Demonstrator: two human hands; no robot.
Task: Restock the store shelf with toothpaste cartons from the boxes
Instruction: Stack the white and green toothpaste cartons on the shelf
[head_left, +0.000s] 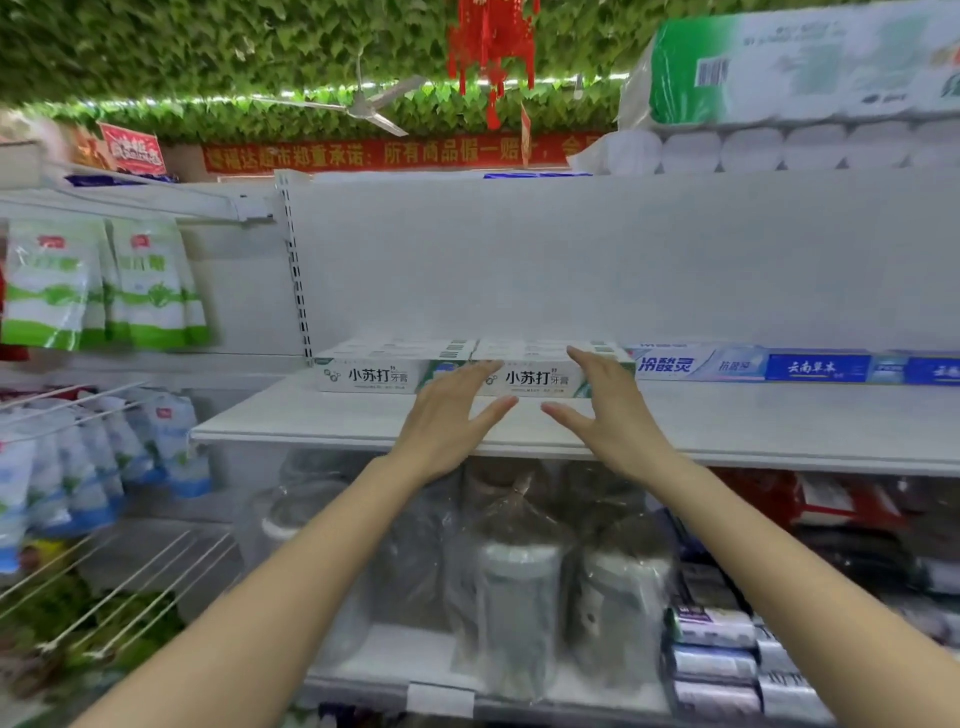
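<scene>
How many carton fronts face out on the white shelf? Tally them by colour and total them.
White-and-green cartons: 2
Pale blue-and-white carton: 1
Deep blue cartons: 2, one cut off by the picture's edge
Total: 5

- Two white-and-green toothpaste cartons lie end to end along the back of the white shelf, long faces forward, black Chinese lettering on each.
- The left carton sits by the slotted upright at the shelf's left end; more like it lie packed behind.
- The right carton touches the left one's end; its green right end is partly hidden.
- To the right, a row of blue-and-white cartons lies flat in the same line, running out of view.
</scene>
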